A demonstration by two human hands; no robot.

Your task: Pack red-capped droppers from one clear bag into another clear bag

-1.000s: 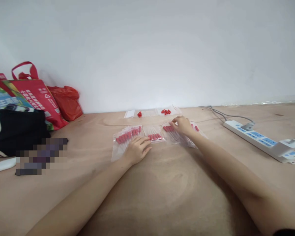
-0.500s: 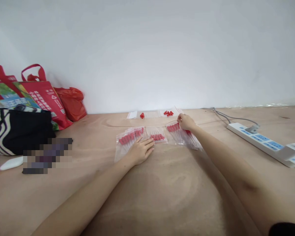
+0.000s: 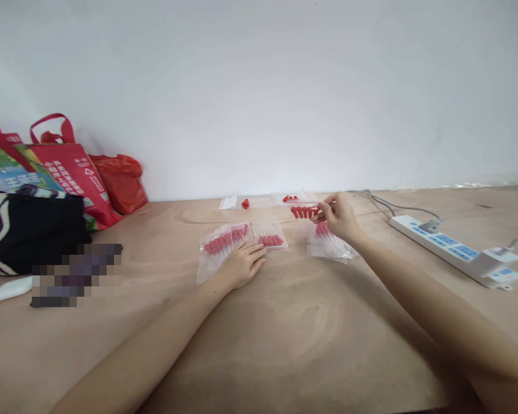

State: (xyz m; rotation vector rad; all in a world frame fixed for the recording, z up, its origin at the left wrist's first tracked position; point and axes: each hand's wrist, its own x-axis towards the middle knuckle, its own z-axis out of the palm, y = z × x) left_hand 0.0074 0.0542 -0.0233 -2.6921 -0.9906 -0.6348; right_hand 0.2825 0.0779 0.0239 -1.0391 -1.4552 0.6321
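Observation:
My right hand pinches the edge of a clear zip bag, raised off the table, with a row of red-tipped sticks in it. Below that hand lies another clear bag of red-topped white sticks. My left hand rests palm down, fingers stretched, against the lower edges of overlapping bags at the left. Its fingertips reach a middle bag with a row of red tips. Towards the wall, a small red piece and several red pieces lie on or in clear bags.
A white power strip with plugs and grey cables stands at the right. Red shopping bags, a red plastic bag and a black striped bag crowd the left. A pixelated object lies before them. A wall closes off the back.
My right hand has lifted the top bag from the right-hand pile, moving it up and slightly away, and uncovered the bag beneath. My left hand stays in place. The view has shifted slightly.

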